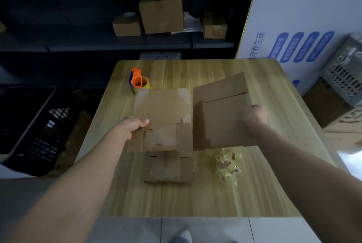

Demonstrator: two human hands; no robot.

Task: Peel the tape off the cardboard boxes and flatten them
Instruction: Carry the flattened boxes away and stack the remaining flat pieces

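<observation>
Two flattened boxes held above the surface (195, 199), one in each hand.
The left hand (135, 124) pinches the left edge of the first box (162, 109), thumb on top, just nearer than the tape dispenser (139, 83). The right hand (254, 115), blurred, is clamped on the right edge of the second box (221, 117), well right of the dispenser. This box is tilted, its long axis running away from the person, and the cardboard hides the fingers.

1. left box (162, 113): brown cardboard, flattened, flaps spreading open, lying mid-desk (195, 199); left hand (135, 124) is gripping its left edge.
2. right box (223, 117): flattened, tilting; right hand (254, 115) is holding its right edge.
3. small box (168, 167): flattened, lying nearest the front.
4. tape wad (227, 164): clear, crumpled, lying just right of the small box.
</observation>
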